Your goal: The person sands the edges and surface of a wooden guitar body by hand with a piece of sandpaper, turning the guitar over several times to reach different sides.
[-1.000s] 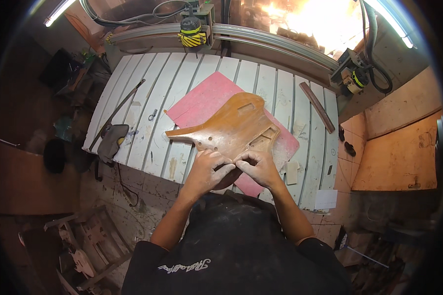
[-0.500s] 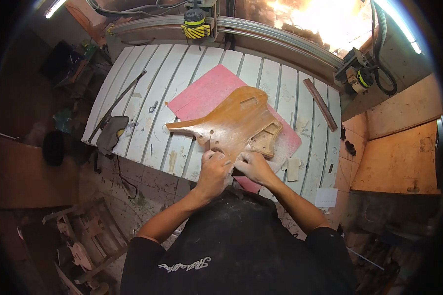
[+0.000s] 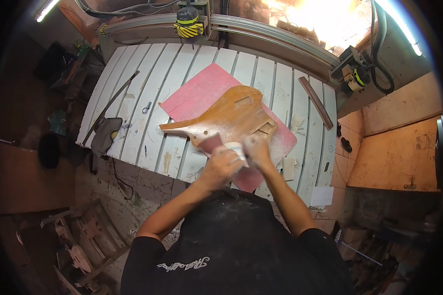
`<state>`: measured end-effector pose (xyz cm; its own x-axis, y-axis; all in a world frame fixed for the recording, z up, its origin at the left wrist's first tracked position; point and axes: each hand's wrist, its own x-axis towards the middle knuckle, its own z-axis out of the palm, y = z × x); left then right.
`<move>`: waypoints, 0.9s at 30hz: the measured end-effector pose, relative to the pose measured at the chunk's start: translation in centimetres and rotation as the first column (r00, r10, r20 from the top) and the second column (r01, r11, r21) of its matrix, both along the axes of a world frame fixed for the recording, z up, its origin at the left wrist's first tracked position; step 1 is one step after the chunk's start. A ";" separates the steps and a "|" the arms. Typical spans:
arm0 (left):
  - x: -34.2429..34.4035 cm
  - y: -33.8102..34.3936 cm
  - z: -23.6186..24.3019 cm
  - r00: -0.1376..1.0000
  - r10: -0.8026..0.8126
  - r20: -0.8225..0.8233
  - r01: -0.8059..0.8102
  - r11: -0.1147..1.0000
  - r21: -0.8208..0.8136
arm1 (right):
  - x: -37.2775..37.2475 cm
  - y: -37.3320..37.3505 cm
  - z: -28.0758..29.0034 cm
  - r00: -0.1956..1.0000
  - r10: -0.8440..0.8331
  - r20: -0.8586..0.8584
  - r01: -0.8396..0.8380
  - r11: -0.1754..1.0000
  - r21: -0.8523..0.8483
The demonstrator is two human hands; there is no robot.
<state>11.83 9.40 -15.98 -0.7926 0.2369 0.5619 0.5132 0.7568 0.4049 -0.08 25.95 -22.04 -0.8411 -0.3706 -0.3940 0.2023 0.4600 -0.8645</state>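
Note:
A brown wooden guitar body (image 3: 226,112), with several cut-out pockets and small holes, lies flat on a pink sheet (image 3: 200,88). Over its near edge my left hand (image 3: 222,166) is closed around a bent piece of sandpaper (image 3: 211,145), reddish-brown on one face and whitish on the other. Just to the right, close beside the paper's pale end, is my right hand (image 3: 257,150). It is smeared by motion, so its fingers and anything in them cannot be made out. The hands hide the body's near edge.
The white slatted table (image 3: 155,142) carries a dark wooden strip (image 3: 316,103) at right, a pale block (image 3: 289,168) and a white paper (image 3: 321,195). At left lie a long thin bar (image 3: 117,94) and a grey cloth-like item (image 3: 105,137). A metal rail (image 3: 270,33) spans the back.
My hands have moved apart slightly from where they met at the body's near edge. The sandpaper now shows more fully in my left hand, and my right hand has shifted up and right.

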 end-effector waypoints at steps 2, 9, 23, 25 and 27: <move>-0.1 0.9 2.4 0.999 -0.001 -0.054 0.007 0.994 0.105 | -2.8 2.3 -2.8 0.942 -0.334 -0.024 0.328 0.935 -0.132; -5.6 -10.3 6.6 0.754 0.657 -0.004 -0.623 0.718 0.311 | -9.8 16.7 -2.6 0.576 -0.797 -0.179 0.732 0.601 -0.322; -2.4 2.1 -5.6 0.573 -0.367 0.733 -0.501 0.550 0.668 | 3.4 10.5 -1.4 0.812 -0.430 -0.395 0.493 0.867 0.070; -2.1 1.3 -5.2 0.596 -0.348 0.723 -0.572 0.448 0.687 | 4.3 13.3 -3.2 0.701 -0.220 -0.678 0.570 0.745 0.347; -1.9 0.5 -5.3 0.603 -0.340 0.721 -0.587 0.422 0.691 | 5.3 15.3 -4.9 0.814 -0.161 -0.558 0.532 0.595 0.603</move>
